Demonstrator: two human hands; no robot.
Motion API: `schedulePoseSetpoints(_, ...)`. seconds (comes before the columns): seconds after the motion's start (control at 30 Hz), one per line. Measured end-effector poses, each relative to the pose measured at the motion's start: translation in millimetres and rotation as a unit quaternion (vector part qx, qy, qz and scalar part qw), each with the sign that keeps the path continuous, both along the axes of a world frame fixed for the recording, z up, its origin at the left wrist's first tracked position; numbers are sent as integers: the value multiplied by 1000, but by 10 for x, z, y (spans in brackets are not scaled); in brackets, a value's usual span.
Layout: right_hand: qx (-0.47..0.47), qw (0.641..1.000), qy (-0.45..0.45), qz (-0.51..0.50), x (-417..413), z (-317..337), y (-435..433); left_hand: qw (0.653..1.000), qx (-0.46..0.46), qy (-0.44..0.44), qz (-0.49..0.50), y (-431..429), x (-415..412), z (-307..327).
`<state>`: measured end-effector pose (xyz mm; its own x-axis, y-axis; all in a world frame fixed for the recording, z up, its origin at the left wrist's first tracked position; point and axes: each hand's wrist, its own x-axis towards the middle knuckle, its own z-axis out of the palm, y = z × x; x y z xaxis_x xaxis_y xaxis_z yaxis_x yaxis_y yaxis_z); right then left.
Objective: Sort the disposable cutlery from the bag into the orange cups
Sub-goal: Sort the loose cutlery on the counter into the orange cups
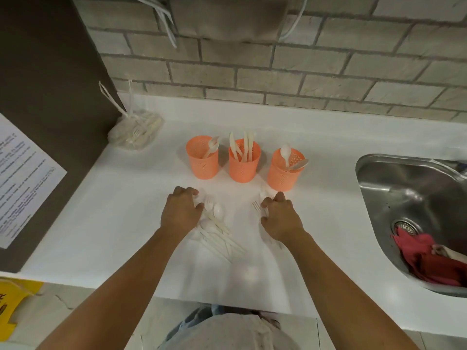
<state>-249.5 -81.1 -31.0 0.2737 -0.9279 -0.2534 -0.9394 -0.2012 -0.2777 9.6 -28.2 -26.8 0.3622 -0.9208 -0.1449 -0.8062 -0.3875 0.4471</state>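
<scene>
— How are the orange cups set out?
— Three are stood on the counter. The middle cup is taken as the mark. The left cup and the right cup are set just beside it, with narrow gaps left between. Knives are seen in the middle cup and spoons in the right cup. The pieces in the left cup are too blurred to name.

— And the bag?
— The bag is pushed far left of the middle cup and a little behind it, into the corner by the wall. Cutlery is seen inside.

— The hands?
— The left hand is lowered in front of the middle cup, towards the left. Its fingers are curled onto the loose cutlery; whether anything is gripped cannot be told. The right hand is placed in front, towards the right. A fork is pinched between its thumb and forefinger.

— What room is left?
— A bare strip is left between the hands, straight in front of the middle cup. Wide bare counter is seen to its left, as far as the counter edge. Well to its right the counter is cut by the sink rim, and a red cloth is seen inside.
</scene>
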Motion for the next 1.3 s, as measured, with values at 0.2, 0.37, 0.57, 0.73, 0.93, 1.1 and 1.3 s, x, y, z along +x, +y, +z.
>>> schedulePoseSetpoints(0.2,-11,1000,-1,12,-58,-62,130,997,63,-33,-19,-83,-33,-93)
schedulePoseSetpoints(0.37,-12,1000,-5,14,-138,-96,231,997,71,12,-5,-133,-6,-102)
schedulePoseSetpoints(0.57,2,1000,5,-14,-296,-78,316,994,104,36,-9,-215,9,-72)
schedulePoseSetpoints(0.73,-65,997,-5,-27,-154,1,230,995,77,60,9,-186,-54,-85)
schedulePoseSetpoints(0.93,-63,996,18,-56,154,-41,-71,994,73,62,43,-216,-209,-39)
schedulePoseSetpoints(1.1,-54,996,37,-52,251,-57,-193,991,81,85,62,-243,-235,-7)
schedulePoseSetpoints(1.3,-49,998,-10,-35,314,-86,-274,981,23,166,102,-234,-195,14)
